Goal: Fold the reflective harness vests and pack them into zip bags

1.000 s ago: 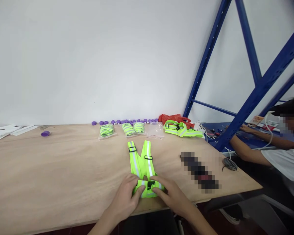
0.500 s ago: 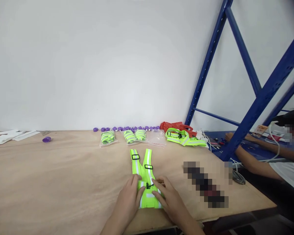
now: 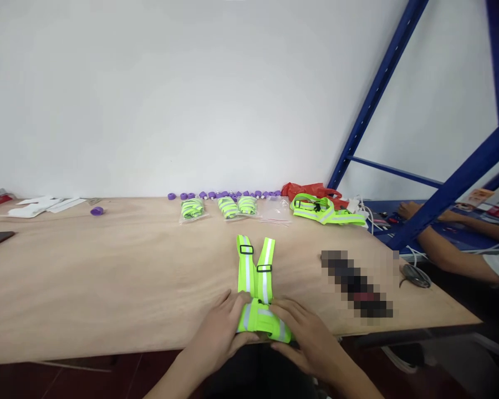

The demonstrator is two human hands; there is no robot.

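Note:
A neon-yellow reflective vest [image 3: 247, 271] with silver stripes lies at the table's front edge. Its two straps, each with a black slider buckle, stretch away from me, and its near part is folded into a thick bundle. My left hand [image 3: 223, 321] grips the bundle's left end, fingers on top and thumb below at the table edge. On the right end, my right hand [image 3: 305, 330] has its fingers over the fold and its thumb underneath. Part of the bundle is hidden beneath my fingers.
Folded vests in clear bags [image 3: 192, 209], flat plastic bags [image 3: 275, 210], a loose vest [image 3: 328, 213] and a red bag [image 3: 310, 191] line the back, near several purple caps [image 3: 222, 195]. A pixelated object [image 3: 356, 285] lies right, by a blue rack [image 3: 380, 91]. A co-worker's arm [image 3: 453, 257] is beyond.
The vest's near end has been rolled up away from me into a thicker bundle. My thumbs have gone from on top of it to underneath. The camera view has shifted.

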